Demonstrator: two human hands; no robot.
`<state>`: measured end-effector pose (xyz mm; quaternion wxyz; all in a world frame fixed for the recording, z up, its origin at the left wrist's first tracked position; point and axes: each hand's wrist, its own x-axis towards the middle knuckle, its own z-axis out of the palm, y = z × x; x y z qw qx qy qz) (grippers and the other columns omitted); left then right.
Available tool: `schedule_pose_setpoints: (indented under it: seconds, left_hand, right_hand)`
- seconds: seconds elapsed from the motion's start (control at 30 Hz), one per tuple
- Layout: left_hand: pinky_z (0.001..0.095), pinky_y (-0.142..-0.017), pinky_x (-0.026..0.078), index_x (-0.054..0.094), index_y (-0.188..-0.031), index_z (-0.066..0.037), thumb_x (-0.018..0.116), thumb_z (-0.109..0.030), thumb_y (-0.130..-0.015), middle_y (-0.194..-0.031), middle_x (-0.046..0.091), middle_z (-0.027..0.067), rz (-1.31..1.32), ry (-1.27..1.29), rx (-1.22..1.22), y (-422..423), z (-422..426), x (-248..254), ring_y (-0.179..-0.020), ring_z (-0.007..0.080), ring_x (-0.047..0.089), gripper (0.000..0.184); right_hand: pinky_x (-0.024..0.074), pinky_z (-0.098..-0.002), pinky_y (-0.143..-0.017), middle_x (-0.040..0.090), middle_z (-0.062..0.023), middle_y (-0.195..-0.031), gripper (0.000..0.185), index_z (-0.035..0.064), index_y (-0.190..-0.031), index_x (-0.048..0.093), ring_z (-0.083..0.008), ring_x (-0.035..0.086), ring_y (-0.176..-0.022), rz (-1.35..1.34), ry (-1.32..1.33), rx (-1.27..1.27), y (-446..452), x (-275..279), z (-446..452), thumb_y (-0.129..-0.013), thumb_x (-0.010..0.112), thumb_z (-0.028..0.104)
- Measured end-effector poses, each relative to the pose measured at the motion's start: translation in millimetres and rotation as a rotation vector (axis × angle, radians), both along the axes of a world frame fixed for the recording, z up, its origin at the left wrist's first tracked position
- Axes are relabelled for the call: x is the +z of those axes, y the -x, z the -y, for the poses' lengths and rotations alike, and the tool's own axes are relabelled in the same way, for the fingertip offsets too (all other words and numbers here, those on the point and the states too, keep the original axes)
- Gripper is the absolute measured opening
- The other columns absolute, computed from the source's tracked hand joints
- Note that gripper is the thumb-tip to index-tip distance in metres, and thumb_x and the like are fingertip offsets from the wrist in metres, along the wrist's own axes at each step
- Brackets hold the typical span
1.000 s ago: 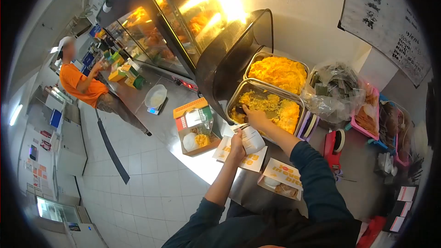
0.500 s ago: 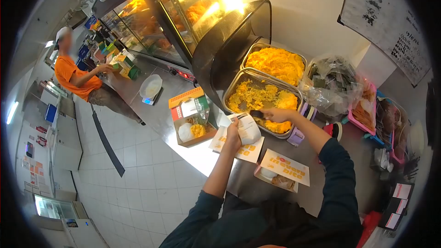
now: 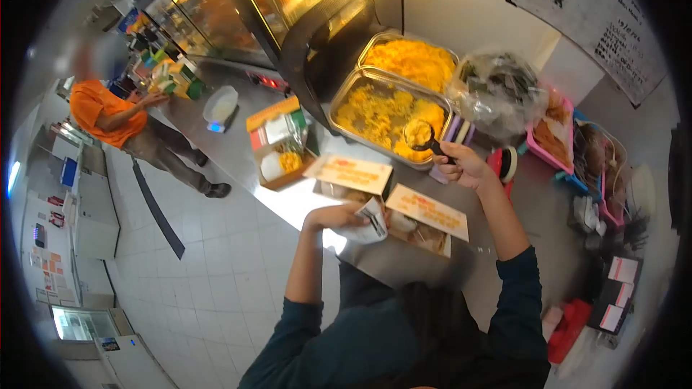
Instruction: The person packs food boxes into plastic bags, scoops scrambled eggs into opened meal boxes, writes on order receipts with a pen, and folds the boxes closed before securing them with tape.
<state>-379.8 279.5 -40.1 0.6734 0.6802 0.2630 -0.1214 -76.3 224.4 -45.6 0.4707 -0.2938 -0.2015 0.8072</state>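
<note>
My right hand (image 3: 465,166) is closed around the dark handle of a serving spoon (image 3: 431,145). Its round bowl carries crumbly yellow food (image 3: 417,132), held over the near corner of a metal tray (image 3: 342,128) with more of that food in it. My left hand (image 3: 337,216) grips a white printed paper packet (image 3: 371,223), partly blurred, close to my body. Just beyond that packet are two open cardboard boxes with printed lids: the left box (image 3: 349,173) and the right box (image 3: 427,212), which has food inside.
Behind the tray is a second tray of yellow food (image 3: 411,61). An open orange-and-green box (image 3: 277,137) stands left, beside a bowl on a scale (image 3: 220,104). A glass warmer (image 3: 216,21) is at the back. A person in orange (image 3: 108,115) works farther along the counter.
My left hand has drawn the packet toward my body, away from the tray. My right hand has moved right and lifted the spoon, now visibly loaded. The left box, earlier behind the packet, is uncovered.
</note>
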Motion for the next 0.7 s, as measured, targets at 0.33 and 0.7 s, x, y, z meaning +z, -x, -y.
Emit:
schedule_pose_setpoints:
  seconds: [0.33, 0.7]
  left_hand:
    - [0.0264, -0.074, 0.039, 0.053, -0.102, -0.004, 0.044, -0.025, -0.086, -0.091, 0.056, 0.0038, 0.179, -0.166, 0.425, -73, -1, 12, -0.082, 0.0115, 0.049, 0.028]
    - [0.0267, -0.079, 0.039, 0.047, -0.109, -0.002, 0.045, -0.023, -0.085, -0.099, 0.054, 0.006, 0.294, -0.054, 0.523, -54, 23, -8, -0.091, 0.0133, 0.049, 0.032]
  right_hand:
    - [0.0187, -0.0134, -0.035, 0.035, 0.0013, -0.067, 0.034, 0.0113, -0.118, 0.034, -0.0005, 0.022, -0.041, 0.019, 0.06, -0.102, 28, 38, 131, -0.087, 0.04, 0.025]
    - [0.0458, -0.0357, -0.067, 0.045, -0.014, -0.091, 0.064, 0.0247, -0.128, 0.03, -0.0288, 0.051, -0.08, 2.238, -0.443, -0.354, 93, -80, 133, -0.071, 0.046, 0.001]
